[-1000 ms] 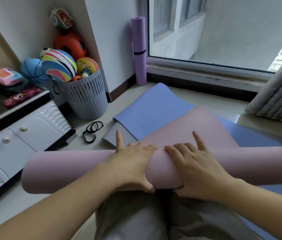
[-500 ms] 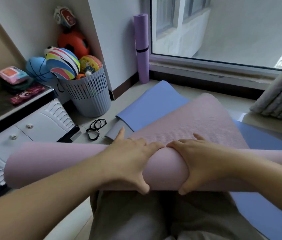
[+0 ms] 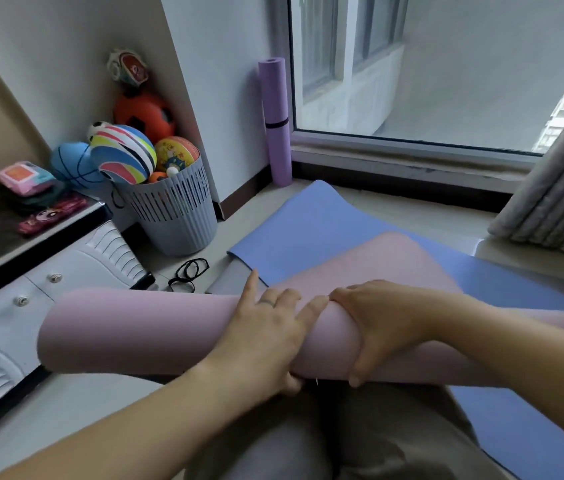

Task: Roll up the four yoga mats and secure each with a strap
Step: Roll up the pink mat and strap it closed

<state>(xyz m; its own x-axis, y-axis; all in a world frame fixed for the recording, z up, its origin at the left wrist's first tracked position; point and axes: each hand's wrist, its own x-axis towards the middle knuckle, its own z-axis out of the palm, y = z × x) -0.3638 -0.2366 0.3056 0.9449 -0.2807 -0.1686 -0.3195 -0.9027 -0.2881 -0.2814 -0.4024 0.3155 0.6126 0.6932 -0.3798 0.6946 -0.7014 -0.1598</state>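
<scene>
The pink mat point(image 3: 142, 334) is lying mostly rolled at 6 o'clock, running from 9 to 3 just past the person's knees. Its loose tail is stretching toward 1 o'clock over the blue mat point(image 3: 308, 230). Both grips are clasping the roll at its middle. The left grip point(image 3: 266, 337) is spreading its fingers over the top and tucking its thumb under the near side. The right grip point(image 3: 384, 327) is curling over the far side.

The straps point(image 3: 189, 273) are lying on the floor at 11 o'clock, apart from both grips. A strapped purple roll point(image 3: 275, 116) is standing at 12 by the window.

With both grips bunched at centre, the unheld ends are probably free to slacken or telescope. Freeing one grip to reach for a strap is likely risking the roll springing open.
</scene>
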